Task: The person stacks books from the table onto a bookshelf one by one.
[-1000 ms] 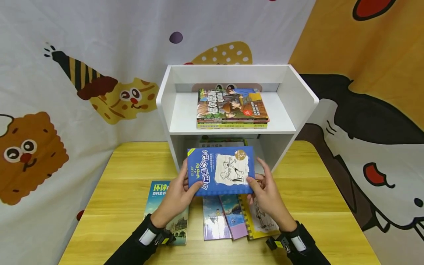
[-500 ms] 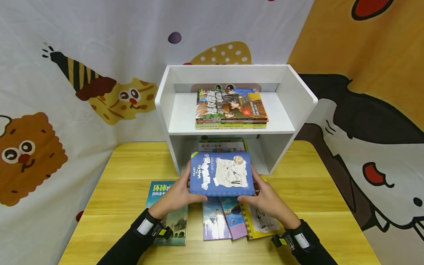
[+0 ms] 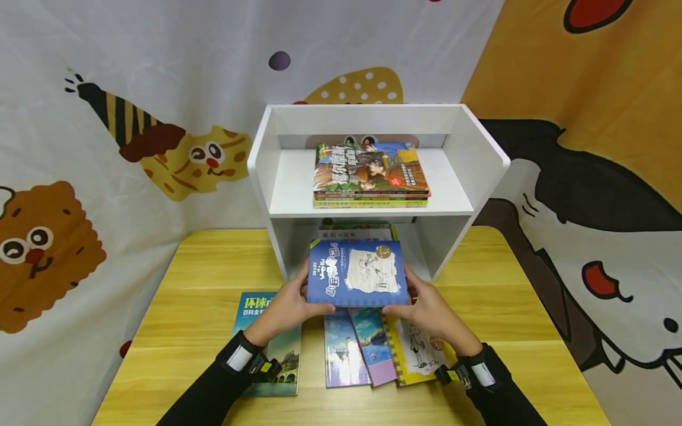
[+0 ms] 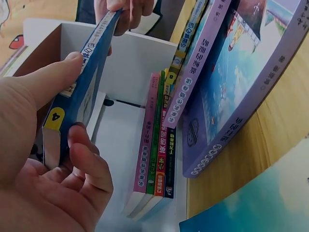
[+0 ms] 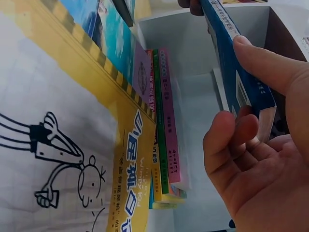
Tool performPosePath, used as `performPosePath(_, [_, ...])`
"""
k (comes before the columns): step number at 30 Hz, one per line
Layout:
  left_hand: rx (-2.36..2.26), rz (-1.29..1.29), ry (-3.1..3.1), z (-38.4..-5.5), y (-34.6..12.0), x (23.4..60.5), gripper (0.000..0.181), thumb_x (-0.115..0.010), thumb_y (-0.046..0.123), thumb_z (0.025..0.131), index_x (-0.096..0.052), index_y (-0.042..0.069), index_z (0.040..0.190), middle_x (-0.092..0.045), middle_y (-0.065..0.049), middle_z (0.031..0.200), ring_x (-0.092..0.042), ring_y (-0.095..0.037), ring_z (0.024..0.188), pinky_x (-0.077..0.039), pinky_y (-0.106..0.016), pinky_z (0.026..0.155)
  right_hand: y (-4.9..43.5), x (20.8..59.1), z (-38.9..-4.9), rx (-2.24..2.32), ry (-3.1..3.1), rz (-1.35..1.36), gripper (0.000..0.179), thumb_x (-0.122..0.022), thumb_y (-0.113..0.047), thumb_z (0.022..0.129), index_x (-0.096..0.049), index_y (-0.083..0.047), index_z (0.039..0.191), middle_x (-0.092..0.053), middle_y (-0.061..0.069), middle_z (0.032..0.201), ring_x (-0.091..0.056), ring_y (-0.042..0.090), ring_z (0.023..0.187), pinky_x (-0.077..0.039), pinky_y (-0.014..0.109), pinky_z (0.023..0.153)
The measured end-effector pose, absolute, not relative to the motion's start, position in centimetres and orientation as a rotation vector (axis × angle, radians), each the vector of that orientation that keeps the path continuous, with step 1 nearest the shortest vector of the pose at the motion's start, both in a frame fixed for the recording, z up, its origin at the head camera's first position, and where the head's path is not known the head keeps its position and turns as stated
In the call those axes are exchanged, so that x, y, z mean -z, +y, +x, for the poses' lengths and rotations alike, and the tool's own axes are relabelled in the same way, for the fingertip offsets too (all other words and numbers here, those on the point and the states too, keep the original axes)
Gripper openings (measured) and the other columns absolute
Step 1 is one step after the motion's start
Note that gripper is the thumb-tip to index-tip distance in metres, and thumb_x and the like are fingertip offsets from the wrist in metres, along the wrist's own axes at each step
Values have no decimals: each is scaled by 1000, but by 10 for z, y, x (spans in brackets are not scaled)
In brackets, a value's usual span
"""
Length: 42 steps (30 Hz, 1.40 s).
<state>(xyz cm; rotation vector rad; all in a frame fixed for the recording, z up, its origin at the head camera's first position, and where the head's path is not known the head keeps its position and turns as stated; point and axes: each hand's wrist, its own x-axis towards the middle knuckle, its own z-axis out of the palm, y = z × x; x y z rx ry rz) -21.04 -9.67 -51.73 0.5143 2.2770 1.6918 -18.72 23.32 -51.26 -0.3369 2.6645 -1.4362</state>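
Observation:
A blue comic book (image 3: 356,272) with a stick-figure drawing is held level in front of the shelf's lower opening. My left hand (image 3: 292,305) grips its left end, thumb along the near spine and fingers underneath. At the opposite end my right hand (image 3: 434,310) pinches it the same way. In the left wrist view the book's spine (image 4: 87,63) runs away from the left thumb toward the other hand. Behind and below it, a stack of books (image 4: 154,140) lies in the lower compartment, partly hidden by the blue book in the head view.
The white shelf (image 3: 373,214) bears another book stack (image 3: 371,177) on its upper level. On the wooden table (image 3: 176,355) lie a teal book (image 3: 282,367) at left, a lilac book (image 3: 343,355), a sea-blue book (image 3: 375,349) and a yellow book (image 3: 421,355).
Both thumbs have shifted from the book's cover to its near edge. The blue book has tilted flatter, dipping and then rising slightly toward the lower compartment.

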Motion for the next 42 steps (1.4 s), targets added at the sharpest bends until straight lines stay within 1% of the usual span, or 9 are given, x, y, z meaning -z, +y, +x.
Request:
performPosePath(4, [-1600, 520, 2405, -213, -96, 518, 123, -83, 53, 69, 5, 39, 154, -67, 0, 84, -65, -17, 71, -54, -36, 60, 234, 513, -191, 1444, 2653, -353, 111, -85, -34, 75, -9, -38, 155, -63, -1, 100, -59, 22, 84, -54, 36, 61])
performPosePath(7, [-1521, 528, 2503, -216, -95, 522, 119, -82, 53, 71, 2, 35, 155, -64, -4, 81, -61, -17, 65, -52, -36, 58, 235, 515, -196, 1458, 2623, -375, 109, -85, -32, 76, -11, -37, 155, -62, 0, 102, -60, 23, 84, -54, 37, 62])
performPosePath(10, [-1459, 534, 2555, -220, -94, 526, 117, -81, 51, 73, -2, 29, 156, -65, -5, 108, -64, -15, 84, -53, -37, 73, 236, 518, -202, 1468, 2580, -397, 106, -84, -31, 77, -12, -35, 156, -63, 1, 104, -60, 24, 85, -55, 38, 63])
performPosePath(14, [-1368, 500, 2597, -224, -93, 533, 114, -80, 55, 73, -10, 23, 157, -50, -5, 141, -56, -18, 115, -47, -41, 93, 238, 526, -210, 1466, 2515, -400, 102, -82, -37, 78, -16, -32, 156, -64, 0, 106, -62, 23, 88, -55, 38, 67])
performPosePath(20, [-1300, 416, 2589, -227, -94, 542, 108, -79, 56, 72, -18, 26, 156, -59, -3, 129, -60, -22, 110, -49, -44, 89, 241, 543, -219, 1453, 2434, -377, 93, -76, -43, 82, -21, -27, 155, -66, 1, 105, -64, 24, 86, -55, 40, 71])
performPosePath(28, [-1240, 432, 2612, -233, -91, 549, 112, -82, 52, 73, -11, 28, 157, -48, -6, 143, -50, -25, 123, -42, -47, 99, 240, 547, -219, 1450, 2410, -325, 90, -76, -39, 84, -19, -33, 155, -66, 6, 99, -67, 27, 79, -55, 41, 64])
performPosePath(32, [-1225, 406, 2649, -236, -89, 550, 101, -80, 51, 75, -23, 25, 155, -61, -4, 127, -62, -19, 102, -50, -43, 87, 240, 547, -221, 1354, 2541, -319, 85, -74, -43, 84, -26, -33, 153, -64, 4, 88, -62, 24, 71, -52, 38, 58])
performPosePath(36, [-1225, 423, 2714, -239, -88, 551, 87, -79, 49, 77, -37, 25, 150, -68, 7, 103, -62, -10, 78, -51, -35, 74, 240, 548, -224, 1290, 2627, -270, 80, -72, -48, 84, -31, -34, 151, -63, -1, 90, -60, 21, 72, -50, 36, 60])
performPosePath(42, [-1179, 484, 2837, -240, -87, 552, 78, -75, 47, 83, -43, 18, 148, -58, 5, 65, -51, -12, 47, -43, -32, 45, 238, 550, -228, 1271, 2664, -269, 75, -69, -45, 89, -30, -33, 152, -67, -8, 107, -65, 15, 81, -53, 34, 71])
